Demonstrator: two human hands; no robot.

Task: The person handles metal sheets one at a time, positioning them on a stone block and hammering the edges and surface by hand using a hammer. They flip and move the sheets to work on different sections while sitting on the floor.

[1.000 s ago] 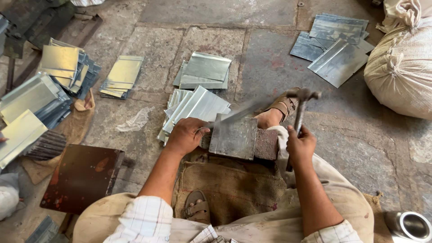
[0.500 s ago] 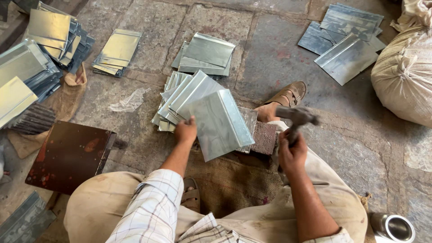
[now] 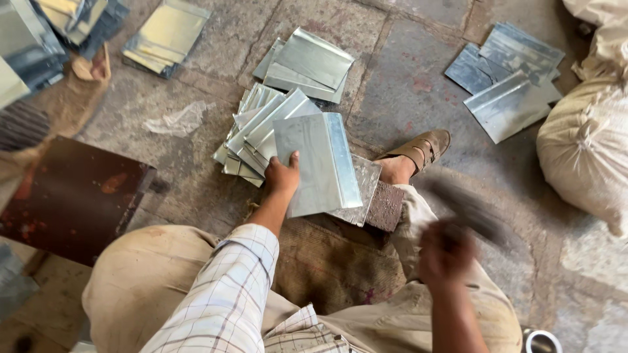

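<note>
My left hand grips the near left edge of a folded metal sheet and holds it above a stack of similar sheets on the stone floor. Under the sheet's right side lies another flat sheet on a dark block. My right hand is blurred with motion, low on the right, closed around the handle of a hammer whose head is smeared. My sandalled foot rests just beyond the block.
More sheet piles lie ahead, at the far right and at the top left. A full sack stands on the right. A rusty brown plate lies on the left. A metal can sits by my right knee.
My left hand lifted the sheet off the block and carried it left toward the stack. My right hand with the hammer moved down and right, away from the block.
</note>
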